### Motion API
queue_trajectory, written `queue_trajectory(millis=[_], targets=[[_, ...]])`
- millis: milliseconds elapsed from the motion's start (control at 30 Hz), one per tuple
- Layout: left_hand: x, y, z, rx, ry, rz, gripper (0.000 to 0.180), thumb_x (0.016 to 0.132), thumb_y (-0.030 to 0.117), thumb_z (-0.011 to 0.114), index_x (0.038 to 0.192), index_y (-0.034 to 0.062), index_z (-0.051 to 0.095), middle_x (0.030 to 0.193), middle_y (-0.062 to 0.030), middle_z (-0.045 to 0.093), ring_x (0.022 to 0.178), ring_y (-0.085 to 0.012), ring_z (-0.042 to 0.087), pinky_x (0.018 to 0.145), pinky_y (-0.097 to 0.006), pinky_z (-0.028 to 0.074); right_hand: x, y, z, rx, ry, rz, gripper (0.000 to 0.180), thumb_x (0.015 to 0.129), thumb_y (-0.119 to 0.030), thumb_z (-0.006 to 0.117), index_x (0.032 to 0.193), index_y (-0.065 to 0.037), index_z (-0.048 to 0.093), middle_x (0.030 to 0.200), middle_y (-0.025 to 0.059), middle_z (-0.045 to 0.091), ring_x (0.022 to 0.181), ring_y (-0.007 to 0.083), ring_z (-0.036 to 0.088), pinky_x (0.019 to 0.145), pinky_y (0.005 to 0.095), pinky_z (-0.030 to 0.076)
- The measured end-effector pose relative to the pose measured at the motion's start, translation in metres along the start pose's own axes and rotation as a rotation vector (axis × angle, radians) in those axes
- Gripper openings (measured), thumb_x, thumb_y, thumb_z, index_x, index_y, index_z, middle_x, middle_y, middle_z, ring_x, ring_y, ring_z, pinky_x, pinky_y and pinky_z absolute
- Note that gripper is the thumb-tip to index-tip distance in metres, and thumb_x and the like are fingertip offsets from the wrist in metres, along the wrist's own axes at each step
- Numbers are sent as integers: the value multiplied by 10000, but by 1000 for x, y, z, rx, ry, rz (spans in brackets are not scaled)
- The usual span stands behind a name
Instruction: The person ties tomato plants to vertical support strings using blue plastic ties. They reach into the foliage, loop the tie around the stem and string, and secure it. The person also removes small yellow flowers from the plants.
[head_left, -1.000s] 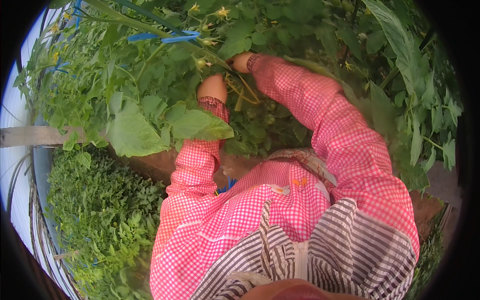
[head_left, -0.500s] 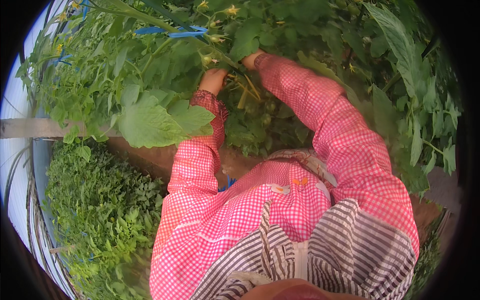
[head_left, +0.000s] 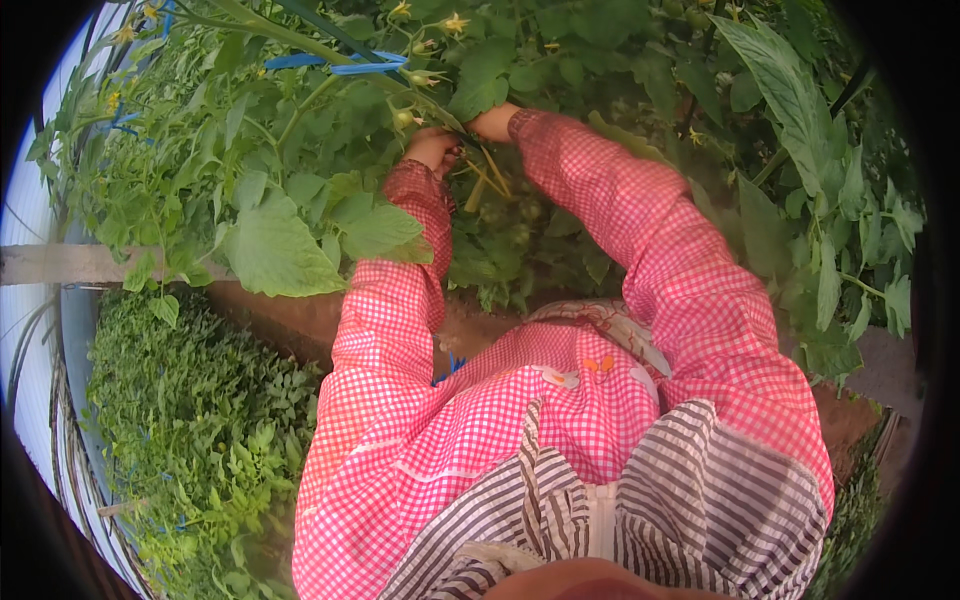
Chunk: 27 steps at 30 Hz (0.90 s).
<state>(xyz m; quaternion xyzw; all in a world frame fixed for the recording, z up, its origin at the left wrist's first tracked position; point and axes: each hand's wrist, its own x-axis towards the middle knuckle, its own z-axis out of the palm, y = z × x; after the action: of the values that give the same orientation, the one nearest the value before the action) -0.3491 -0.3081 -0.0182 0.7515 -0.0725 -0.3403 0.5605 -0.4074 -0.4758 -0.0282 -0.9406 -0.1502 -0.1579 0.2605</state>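
Observation:
Both my arms reach up into a tomato plant (head_left: 290, 240) with yellow flowers and small green fruit. My left hand (head_left: 433, 148) is under the slanting main stem, its fingers curled in; what they grip is hidden. Just right of it, my right hand (head_left: 492, 124) reaches in from the other side, and leaves and the stem cover its fingers. Thin yellowish strips (head_left: 490, 180), perhaps dry stalks, hang below the two hands. Above them a blue tie (head_left: 370, 66) wraps around the stem. A small green fruit (head_left: 403, 119) hangs beside my left hand.
A large leaf (head_left: 280, 250) overhangs near my left forearm. A pale horizontal beam (head_left: 90, 265) runs in at the left. Low plants (head_left: 200, 390) grow at lower left, beside brown soil (head_left: 275, 318). More tall foliage (head_left: 800, 110) rises on the right.
My right hand has shifted slightly left, closer to my left hand. The left hand has turned a little and stays by the stem. The view has moved slightly.

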Motion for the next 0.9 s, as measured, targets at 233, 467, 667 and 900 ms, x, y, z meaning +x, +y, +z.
queue_trajectory(millis=[233, 467, 667, 900], targets=[[-9, 2, 10, -6, 78, 3, 164, 854, 90, 561, 1006, 31, 584, 739, -31, 564, 557, -93, 502, 437, -209, 391, -10, 3, -5, 482, -238, 219, 216, 864, -191, 557, 999, -34, 621, 839, 81, 641, 714, 179, 601, 662, 320, 483], [-1, 3, -3, -165, 75, -84, 166, 857, 39, 532, 1021, 23, 555, 807, -77, 610, 602, -108, 549, 431, -187, 403, -4, 15, 10, 424, -95, 73, 207, 845, -144, 568, 1007, -23, 615, 937, 106, 632, 838, 191, 581, 735, 325, 475], [3, 2, -9, -140, -27, -57, 203, 830, -16, 525, 1031, 1, 553, 798, -90, 608, 596, -117, 558, 421, -188, 399, -2, 12, 4, 885, -67, 377, 227, 912, -150, 499, 1083, -31, 588, 1040, 102, 618, 922, 190, 566, 800, 320, 462], [-4, -10, 10, 642, 154, 345, 554, 756, 1, 563, 1270, 18, 358, 986, -128, 555, 899, -251, 551, 762, -350, 475, -12, -27, -37, 593, -252, 281, 372, 873, -124, 570, 1233, -47, 517, 1131, 111, 589, 1021, 200, 542, 849, 317, 456]])
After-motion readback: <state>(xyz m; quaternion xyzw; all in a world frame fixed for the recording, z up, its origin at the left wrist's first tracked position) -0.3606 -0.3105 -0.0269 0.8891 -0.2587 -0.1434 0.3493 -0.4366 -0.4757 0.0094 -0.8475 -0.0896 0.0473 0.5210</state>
